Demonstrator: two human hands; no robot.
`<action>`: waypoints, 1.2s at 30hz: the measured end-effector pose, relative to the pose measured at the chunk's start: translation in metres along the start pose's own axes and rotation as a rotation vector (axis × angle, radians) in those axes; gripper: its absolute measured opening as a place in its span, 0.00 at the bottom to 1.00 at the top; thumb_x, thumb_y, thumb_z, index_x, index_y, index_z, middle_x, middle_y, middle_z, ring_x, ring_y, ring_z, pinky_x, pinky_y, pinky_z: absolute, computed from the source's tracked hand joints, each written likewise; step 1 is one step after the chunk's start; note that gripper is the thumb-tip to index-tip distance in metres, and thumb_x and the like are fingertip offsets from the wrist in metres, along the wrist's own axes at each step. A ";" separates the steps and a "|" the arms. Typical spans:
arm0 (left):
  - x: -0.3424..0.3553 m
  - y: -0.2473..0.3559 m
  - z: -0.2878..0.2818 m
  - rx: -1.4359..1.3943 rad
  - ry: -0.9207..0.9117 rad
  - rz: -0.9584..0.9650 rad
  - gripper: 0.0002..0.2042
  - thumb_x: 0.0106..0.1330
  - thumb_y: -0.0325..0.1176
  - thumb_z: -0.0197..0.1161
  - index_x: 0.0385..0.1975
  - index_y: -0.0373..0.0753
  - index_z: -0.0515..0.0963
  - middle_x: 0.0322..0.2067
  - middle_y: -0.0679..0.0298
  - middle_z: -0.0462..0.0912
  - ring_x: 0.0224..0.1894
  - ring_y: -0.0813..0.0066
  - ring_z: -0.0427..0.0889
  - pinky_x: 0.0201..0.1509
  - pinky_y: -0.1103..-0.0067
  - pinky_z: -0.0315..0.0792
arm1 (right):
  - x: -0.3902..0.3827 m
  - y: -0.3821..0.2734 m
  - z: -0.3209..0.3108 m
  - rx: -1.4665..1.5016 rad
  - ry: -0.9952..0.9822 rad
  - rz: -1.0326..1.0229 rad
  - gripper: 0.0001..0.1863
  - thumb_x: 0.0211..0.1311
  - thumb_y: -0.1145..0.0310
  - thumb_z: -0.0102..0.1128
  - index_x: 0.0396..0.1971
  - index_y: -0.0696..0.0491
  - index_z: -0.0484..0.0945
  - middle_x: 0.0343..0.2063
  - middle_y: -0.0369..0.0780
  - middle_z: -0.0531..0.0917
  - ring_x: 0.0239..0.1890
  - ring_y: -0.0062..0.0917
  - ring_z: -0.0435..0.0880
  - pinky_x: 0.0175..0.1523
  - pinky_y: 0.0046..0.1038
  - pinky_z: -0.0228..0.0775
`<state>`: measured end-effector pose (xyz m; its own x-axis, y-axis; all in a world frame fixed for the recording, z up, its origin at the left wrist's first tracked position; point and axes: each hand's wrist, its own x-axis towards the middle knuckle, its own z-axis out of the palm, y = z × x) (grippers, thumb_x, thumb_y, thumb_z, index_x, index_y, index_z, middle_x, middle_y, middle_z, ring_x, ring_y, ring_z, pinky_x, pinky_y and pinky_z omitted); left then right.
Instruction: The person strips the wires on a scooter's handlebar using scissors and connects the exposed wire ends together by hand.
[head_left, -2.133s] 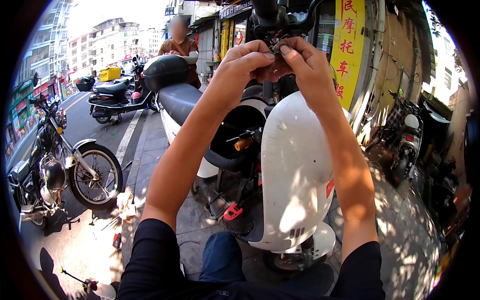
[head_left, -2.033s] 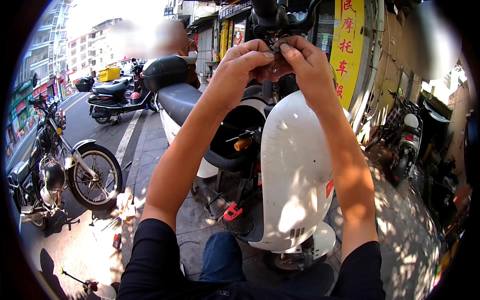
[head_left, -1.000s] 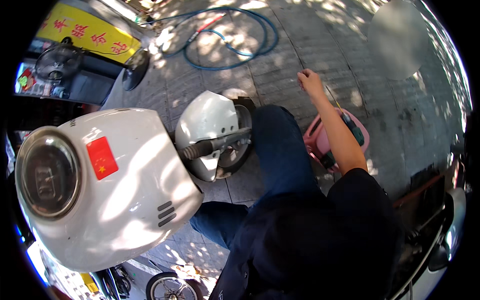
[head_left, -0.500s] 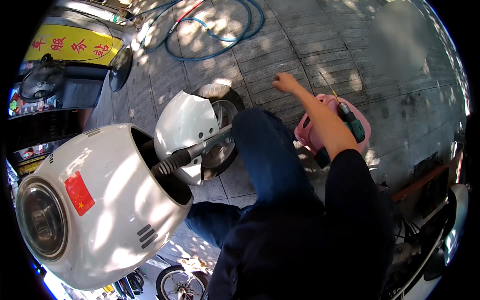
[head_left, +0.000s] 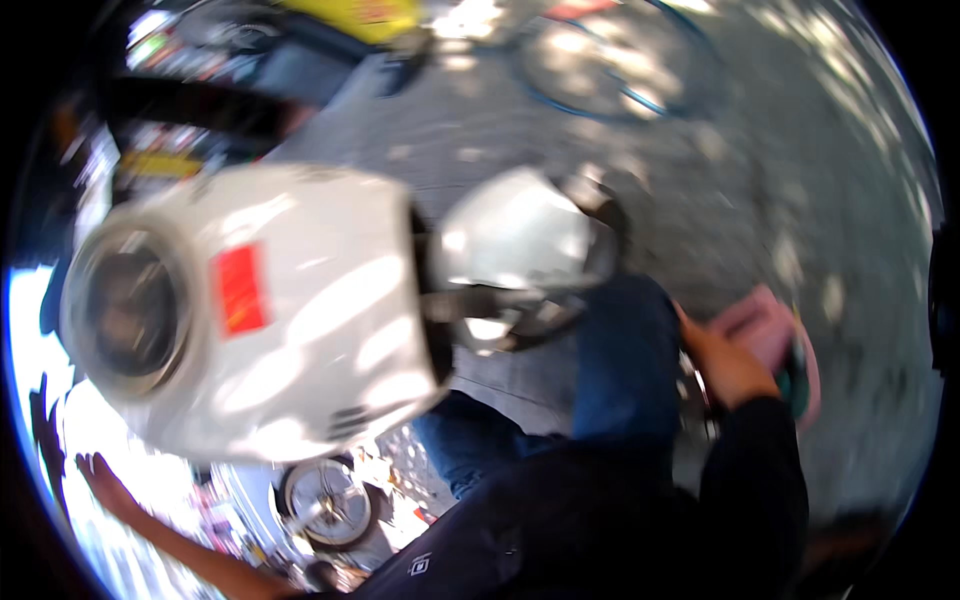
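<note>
Everything's smeared here, so take this with some salt. The white scooter (head_left: 320,310) fills the left and middle of the frame, headlight (head_left: 133,312) facing out left, fender (head_left: 515,235) toward the centre. The person's knee (head_left: 632,350) looks right up against the front wheel, though I can't tell if they touch. If it does press there, one careless shift could nudge the wheel and turn the front end.

Right hand (head_left: 728,352) is right of centre, just beside the knee and overlapping the pink stool (head_left: 757,325). An elbow or wrist catching that stool could tip it and dump the green thing (head_left: 799,375) at its edge. Left hand (head_left: 105,488) is way out at lower left, fingers looking stretched out, nothing visible in them. With the arms that far apart, neither one seems placed to steady the scooter.

Hard to see: the right fingers are blurred into the knee, so no clue whether they're curled or pinching something. If it's a small part, dropping it in that patchy light would be a pain. The green thing is half hidden and the hose (head_left: 645,103) is cut off up top. The scooter's handlebars don't show clearly.
</note>
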<state>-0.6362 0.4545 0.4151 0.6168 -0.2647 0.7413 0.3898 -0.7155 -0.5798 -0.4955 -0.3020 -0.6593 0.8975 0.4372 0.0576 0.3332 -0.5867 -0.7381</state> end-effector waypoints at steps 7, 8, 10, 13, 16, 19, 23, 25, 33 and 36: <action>0.006 0.313 -0.018 -1.957 0.017 -0.488 0.16 0.77 0.36 0.47 0.56 0.34 0.72 0.43 0.57 0.82 0.42 0.68 0.82 0.50 0.70 0.79 | 0.122 -0.029 -0.116 0.076 0.007 0.665 0.16 0.63 0.61 0.54 0.44 0.54 0.80 0.31 0.41 0.83 0.23 0.29 0.81 0.29 0.31 0.75; 0.004 0.306 -0.038 -1.880 0.077 -0.506 0.16 0.77 0.35 0.46 0.56 0.34 0.72 0.44 0.55 0.82 0.42 0.67 0.83 0.50 0.70 0.80 | 0.148 -0.046 -0.122 0.078 0.030 0.652 0.16 0.63 0.61 0.54 0.45 0.54 0.80 0.31 0.41 0.83 0.24 0.29 0.81 0.29 0.31 0.75; -0.005 0.288 -0.051 -1.775 0.140 -0.548 0.15 0.77 0.34 0.46 0.55 0.33 0.71 0.46 0.50 0.82 0.43 0.65 0.84 0.49 0.70 0.81 | 0.184 -0.074 -0.133 0.071 0.055 0.623 0.16 0.62 0.62 0.54 0.46 0.54 0.79 0.32 0.41 0.83 0.24 0.28 0.80 0.30 0.30 0.74; -0.012 0.288 -0.051 -1.815 0.160 -0.575 0.14 0.77 0.34 0.46 0.52 0.32 0.72 0.47 0.47 0.82 0.44 0.63 0.85 0.48 0.71 0.82 | 0.200 -0.094 -0.156 0.060 0.097 0.630 0.17 0.62 0.62 0.55 0.47 0.54 0.78 0.32 0.40 0.82 0.25 0.28 0.80 0.31 0.30 0.74; -0.010 0.292 -0.041 -1.854 0.169 -0.549 0.13 0.76 0.34 0.49 0.51 0.32 0.72 0.46 0.48 0.82 0.43 0.64 0.85 0.46 0.72 0.83 | 0.207 -0.105 -0.176 0.059 0.155 0.635 0.18 0.62 0.63 0.55 0.49 0.55 0.76 0.33 0.40 0.81 0.26 0.27 0.79 0.31 0.29 0.73; -0.007 0.299 -0.034 -1.903 0.177 -0.552 0.13 0.74 0.36 0.56 0.49 0.33 0.75 0.41 0.54 0.84 0.40 0.70 0.86 0.42 0.76 0.83 | 0.213 -0.116 -0.185 0.069 0.201 0.638 0.18 0.61 0.64 0.56 0.50 0.55 0.75 0.33 0.39 0.80 0.27 0.26 0.78 0.32 0.28 0.72; -0.005 0.297 -0.027 -2.017 0.210 -0.511 0.10 0.71 0.36 0.61 0.43 0.35 0.79 0.34 0.61 0.83 0.33 0.73 0.84 0.39 0.78 0.83 | 0.215 -0.131 -0.202 0.089 0.262 0.631 0.20 0.61 0.65 0.57 0.52 0.55 0.74 0.34 0.39 0.79 0.28 0.25 0.77 0.33 0.27 0.71; -0.004 0.297 -0.025 -2.038 0.160 -0.505 0.12 0.73 0.36 0.57 0.47 0.34 0.76 0.37 0.60 0.83 0.35 0.75 0.83 0.41 0.75 0.83 | 0.213 -0.139 -0.208 0.106 0.297 0.631 0.21 0.61 0.65 0.57 0.53 0.56 0.73 0.34 0.38 0.79 0.28 0.24 0.76 0.33 0.27 0.71; -0.005 0.306 -0.035 -2.227 0.169 -0.525 0.10 0.71 0.36 0.61 0.42 0.36 0.79 0.33 0.64 0.82 0.33 0.76 0.84 0.39 0.77 0.83 | 0.192 -0.179 -0.262 0.296 0.527 0.565 0.24 0.60 0.67 0.58 0.56 0.56 0.69 0.36 0.37 0.77 0.31 0.22 0.74 0.35 0.25 0.69; -0.006 0.310 -0.032 -2.257 0.196 -0.500 0.10 0.71 0.35 0.61 0.43 0.36 0.79 0.32 0.64 0.82 0.32 0.76 0.84 0.39 0.78 0.83 | 0.177 -0.208 -0.295 0.444 0.668 0.461 0.26 0.59 0.68 0.59 0.58 0.57 0.68 0.36 0.36 0.76 0.32 0.21 0.73 0.35 0.24 0.68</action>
<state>-0.5408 0.2140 0.2420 0.6449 0.1589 0.7476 -0.7565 -0.0065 0.6540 -0.3209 -0.3037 -0.2968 0.9400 -0.3398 -0.0315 -0.1155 -0.2299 -0.9663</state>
